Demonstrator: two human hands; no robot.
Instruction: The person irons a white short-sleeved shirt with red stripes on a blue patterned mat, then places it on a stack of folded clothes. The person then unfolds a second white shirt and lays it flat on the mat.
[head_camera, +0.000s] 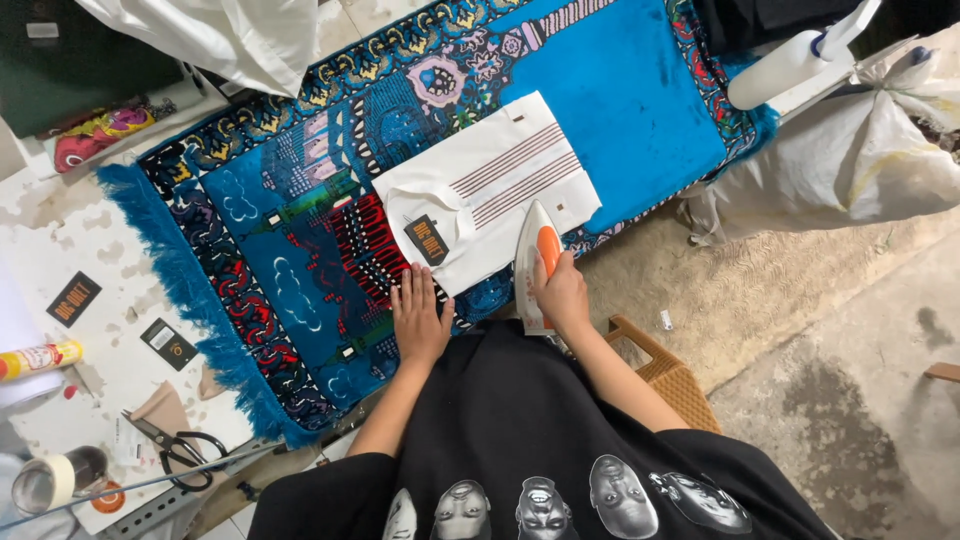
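Observation:
A folded white shirt (490, 180) with thin dark stripes and a black hang tag (427, 239) lies on a blue patterned rug (620, 100) spread over the table. My right hand (562, 292) grips the orange handle of a white clothes iron (536, 262), which rests on the shirt's near right edge. My left hand (420, 315) lies flat with fingers spread on the rug, its fingertips at the shirt's near edge just below the tag.
Black scissors (175, 445), a tape roll (50, 483), a yellow spray can (40, 358) and black tags (75, 298) lie on the white table at left. A white spray bottle (790, 62) and a filled white sack (850, 160) sit at right. A wicker stool (665, 370) stands beside me.

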